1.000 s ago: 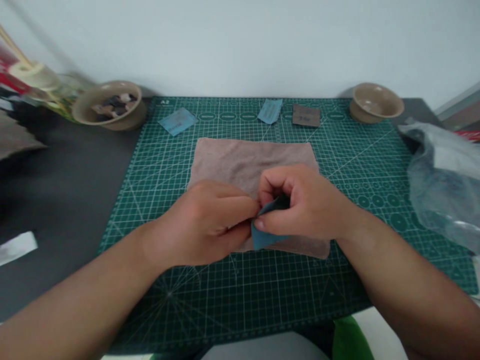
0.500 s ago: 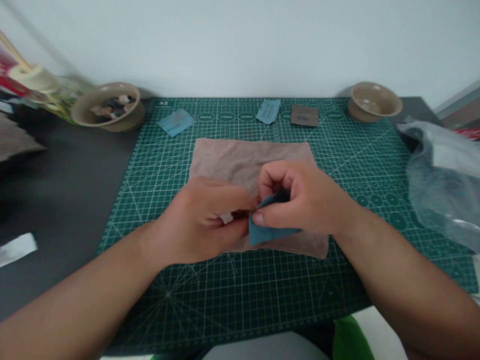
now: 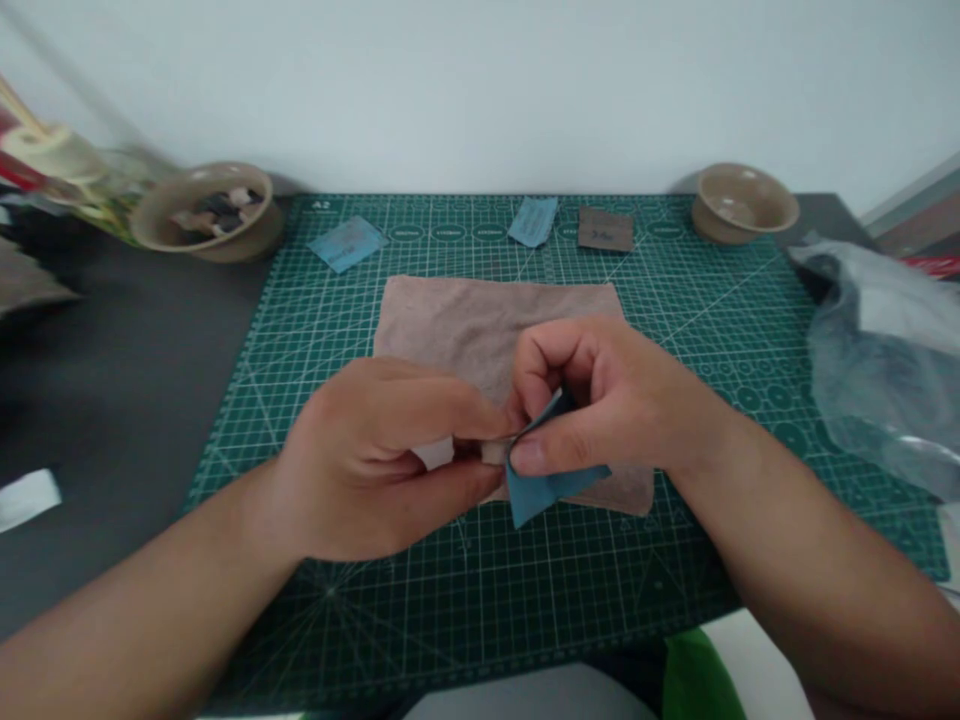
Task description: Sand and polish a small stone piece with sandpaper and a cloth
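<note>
My left hand (image 3: pixel 390 450) pinches a small pale block (image 3: pixel 493 452) between thumb and fingertips, over a brownish-pink cloth (image 3: pixel 450 320). Most of the block is covered by fingers. A folded piece of blue sandpaper (image 3: pixel 540 490) is gripped by my right hand (image 3: pixel 592 400), thumb in front and fingers curled behind. The sandpaper is bent around the right end of the block and touches it. Both hands meet just above the cloth's front half.
A green cutting mat (image 3: pixel 315 350) lies under the cloth. At its back are two blue sandpaper pieces (image 3: pixel 347 244) and a brown one (image 3: pixel 605 230). A bowl of small chunks (image 3: pixel 262 235) stands left, another bowl (image 3: pixel 742 205) right. A clear plastic bag (image 3: pixel 885 350) lies at right.
My left hand has lowered slightly and its thumb and fingers are wider apart, showing more of the block. The sandpaper's lower corner has tilted further down. The view has shifted a little.
</note>
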`<action>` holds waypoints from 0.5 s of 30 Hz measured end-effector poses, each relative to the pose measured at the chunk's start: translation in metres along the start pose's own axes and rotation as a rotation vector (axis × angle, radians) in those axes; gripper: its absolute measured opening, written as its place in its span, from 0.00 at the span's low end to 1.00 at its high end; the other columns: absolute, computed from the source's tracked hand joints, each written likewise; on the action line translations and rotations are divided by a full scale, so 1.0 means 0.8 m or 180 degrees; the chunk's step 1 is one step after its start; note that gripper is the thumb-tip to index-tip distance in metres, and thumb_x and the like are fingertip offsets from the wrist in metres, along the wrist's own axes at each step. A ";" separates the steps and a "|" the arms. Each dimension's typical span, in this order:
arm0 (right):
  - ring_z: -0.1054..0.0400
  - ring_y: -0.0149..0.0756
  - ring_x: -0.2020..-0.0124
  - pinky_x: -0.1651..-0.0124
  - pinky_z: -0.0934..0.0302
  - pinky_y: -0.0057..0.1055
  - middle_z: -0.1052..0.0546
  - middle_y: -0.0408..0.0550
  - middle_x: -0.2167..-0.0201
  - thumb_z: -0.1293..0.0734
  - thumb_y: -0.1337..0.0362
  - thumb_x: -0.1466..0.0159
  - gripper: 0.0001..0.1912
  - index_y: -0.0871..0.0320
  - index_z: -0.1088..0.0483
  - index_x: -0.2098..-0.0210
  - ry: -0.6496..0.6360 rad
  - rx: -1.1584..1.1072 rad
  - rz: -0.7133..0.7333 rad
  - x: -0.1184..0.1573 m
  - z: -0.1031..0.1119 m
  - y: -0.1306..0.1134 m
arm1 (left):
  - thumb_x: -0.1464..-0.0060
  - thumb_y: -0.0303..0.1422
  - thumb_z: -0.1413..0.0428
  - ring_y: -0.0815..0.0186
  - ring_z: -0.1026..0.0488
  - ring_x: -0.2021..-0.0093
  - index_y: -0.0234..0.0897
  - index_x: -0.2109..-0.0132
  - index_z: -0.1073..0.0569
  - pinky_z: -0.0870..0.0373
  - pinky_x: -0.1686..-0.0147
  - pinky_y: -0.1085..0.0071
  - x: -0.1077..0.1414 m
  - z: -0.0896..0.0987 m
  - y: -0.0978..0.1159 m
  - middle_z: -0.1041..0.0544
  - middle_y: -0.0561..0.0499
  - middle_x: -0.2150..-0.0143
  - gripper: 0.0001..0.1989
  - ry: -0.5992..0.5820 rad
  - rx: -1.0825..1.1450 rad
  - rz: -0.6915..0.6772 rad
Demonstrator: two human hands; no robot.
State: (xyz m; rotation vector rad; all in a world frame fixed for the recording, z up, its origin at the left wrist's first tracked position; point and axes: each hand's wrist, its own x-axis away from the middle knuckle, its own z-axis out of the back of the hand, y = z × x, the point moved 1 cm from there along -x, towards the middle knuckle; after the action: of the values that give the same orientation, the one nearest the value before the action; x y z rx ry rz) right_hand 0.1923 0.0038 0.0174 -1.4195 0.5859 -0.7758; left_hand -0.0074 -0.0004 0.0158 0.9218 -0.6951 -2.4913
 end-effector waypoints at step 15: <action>0.33 0.29 0.75 0.75 0.39 0.25 0.28 0.38 0.76 0.21 0.64 0.49 0.16 0.56 0.32 0.72 -0.0469 -0.0997 -0.0296 0.003 0.002 0.005 | 0.39 0.28 0.41 0.69 0.25 0.74 0.42 0.57 0.28 0.29 0.74 0.72 0.000 0.000 0.014 0.21 0.54 0.71 0.05 0.0175 0.0318 0.0013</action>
State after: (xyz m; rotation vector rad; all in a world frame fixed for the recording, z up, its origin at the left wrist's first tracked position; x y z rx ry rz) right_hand 0.1959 0.0028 0.0137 -1.7865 0.5464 -0.6646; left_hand -0.0058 -0.0096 0.0224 1.0193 -0.8085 -2.4369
